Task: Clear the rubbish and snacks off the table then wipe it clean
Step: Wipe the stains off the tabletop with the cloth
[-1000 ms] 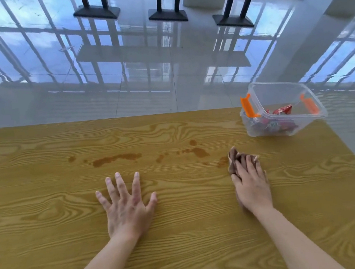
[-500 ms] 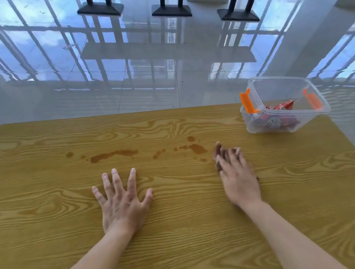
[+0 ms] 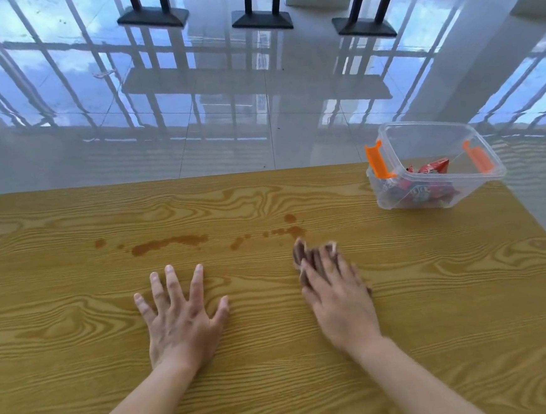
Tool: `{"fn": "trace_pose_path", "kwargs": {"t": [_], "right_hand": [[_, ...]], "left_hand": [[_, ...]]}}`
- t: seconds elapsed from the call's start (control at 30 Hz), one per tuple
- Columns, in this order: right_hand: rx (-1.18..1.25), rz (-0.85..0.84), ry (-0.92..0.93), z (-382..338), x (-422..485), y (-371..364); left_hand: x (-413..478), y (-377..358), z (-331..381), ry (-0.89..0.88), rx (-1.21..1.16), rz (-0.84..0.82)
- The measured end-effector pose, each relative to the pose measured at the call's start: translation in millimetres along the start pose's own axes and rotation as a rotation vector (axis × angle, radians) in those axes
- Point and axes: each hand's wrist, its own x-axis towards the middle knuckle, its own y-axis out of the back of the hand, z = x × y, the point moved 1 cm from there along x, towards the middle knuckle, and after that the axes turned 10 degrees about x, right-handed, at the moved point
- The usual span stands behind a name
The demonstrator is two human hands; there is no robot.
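Wood-grain table (image 3: 78, 320): brown stains (image 3: 170, 243), brown cloth (image 3: 300, 253), clear snack box (image 3: 382, 195) far-right corner.

Crumpled brown cloth (image 3: 302, 256) lies on the wooden table (image 3: 78, 320), touching brown stains (image 3: 170, 243).

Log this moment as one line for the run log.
phase: wipe | right hand: presses cloth beside stains | left hand: flat on table | snacks: in box

One cloth (image 3: 302, 254), one clear box (image 3: 395, 197), one table (image 3: 78, 320), three black stand bases (image 3: 262, 20).
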Motion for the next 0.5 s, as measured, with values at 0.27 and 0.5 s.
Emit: {"fn": "trace_pose_path", "kwargs": {"t": [0.27,0.5], "right_hand": [[0.046,0.11,-0.289,45,54,16],[0.018,-0.014,0.189,-22,-26,-11]], "left_hand": [[-1,2,1,-0.002,-0.009,-0.017],[-1,5,0,0.002,-0.016,-0.017]]}}
